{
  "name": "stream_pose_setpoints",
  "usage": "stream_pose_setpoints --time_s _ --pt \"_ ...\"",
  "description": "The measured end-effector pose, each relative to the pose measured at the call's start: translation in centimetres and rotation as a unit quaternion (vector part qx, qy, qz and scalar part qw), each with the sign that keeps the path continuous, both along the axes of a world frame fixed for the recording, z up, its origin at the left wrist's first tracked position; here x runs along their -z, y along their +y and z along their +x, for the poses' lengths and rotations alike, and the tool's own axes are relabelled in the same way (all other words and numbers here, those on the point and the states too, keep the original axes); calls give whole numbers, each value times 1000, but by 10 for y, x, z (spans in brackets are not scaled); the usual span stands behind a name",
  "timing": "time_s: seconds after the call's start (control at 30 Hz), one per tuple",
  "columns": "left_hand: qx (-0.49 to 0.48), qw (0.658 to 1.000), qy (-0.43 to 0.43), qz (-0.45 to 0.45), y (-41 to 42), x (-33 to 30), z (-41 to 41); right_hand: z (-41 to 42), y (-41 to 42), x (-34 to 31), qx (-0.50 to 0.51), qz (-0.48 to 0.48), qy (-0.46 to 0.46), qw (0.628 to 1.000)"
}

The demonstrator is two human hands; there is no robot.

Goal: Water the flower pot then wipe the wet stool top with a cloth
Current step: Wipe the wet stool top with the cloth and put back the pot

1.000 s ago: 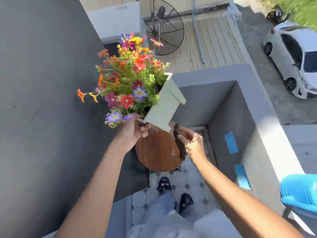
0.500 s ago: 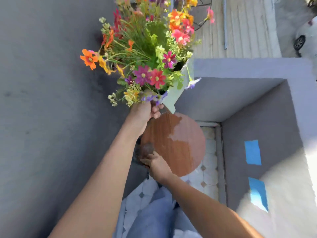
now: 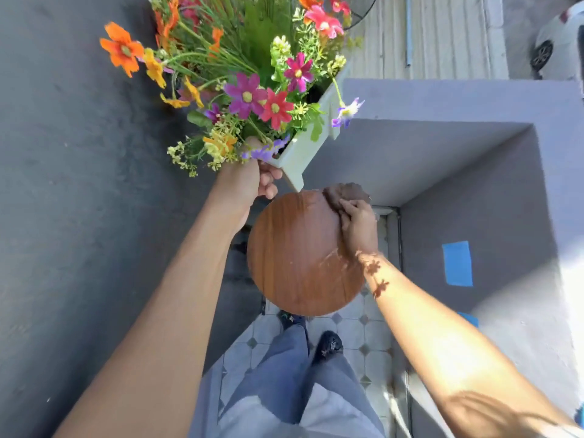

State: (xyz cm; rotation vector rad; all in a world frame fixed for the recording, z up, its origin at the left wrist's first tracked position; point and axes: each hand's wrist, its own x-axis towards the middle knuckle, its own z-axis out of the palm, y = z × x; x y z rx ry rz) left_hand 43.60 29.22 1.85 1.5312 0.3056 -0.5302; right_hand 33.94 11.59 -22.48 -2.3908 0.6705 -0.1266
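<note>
A round brown wooden stool top [image 3: 297, 257] stands below me. My left hand [image 3: 246, 181] grips the bottom corner of a pale square flower pot [image 3: 300, 153], tilted and held in the air above the stool's far edge, full of orange, pink and purple flowers. My right hand [image 3: 357, 226] presses a brown cloth [image 3: 344, 194] on the far right rim of the stool top. A faint streak shows on the wood near my right wrist.
A dark grey wall [image 3: 79, 184] runs along the left. A grey parapet [image 3: 458, 102] boxes in the corner ahead and right, with blue tape patches [image 3: 457, 263]. My feet [image 3: 327, 346] stand on a tiled floor. A white car [image 3: 559, 42] is parked far below.
My right hand swept the cloth from the stool's near left edge to its far right rim. The dark wet patch on the wood is gone. The pot stays lifted in my left hand.
</note>
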Motion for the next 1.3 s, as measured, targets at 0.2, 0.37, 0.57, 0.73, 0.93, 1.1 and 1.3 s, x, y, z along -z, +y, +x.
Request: stream_pose_setpoints --time_s 0.2,0.37,0.57,0.73,0.93,1.1,1.3 --pt "-19 1000 3 -1 -1 -1 1 -5 11 -7 -23 7 6 1000" --pt "-18 1000 2 10 -3 0 4 -40 65 -8 -153 12 23 988" --pt "-7 1000 -24 12 -5 3 13 -57 146 -1 -337 70 26 939" --pt "-2 999 -33 19 -4 6 20 -17 143 -1 -432 34 -14 901" --pt "14 999 -37 34 0 9 17 54 45 11 -112 -8 -19 993" --pt "12 998 -40 42 0 9 16 46 44 15 -47 -5 -15 999" --pt "9 999 -38 33 -4 9 17 8 147 5 -137 55 -22 989"
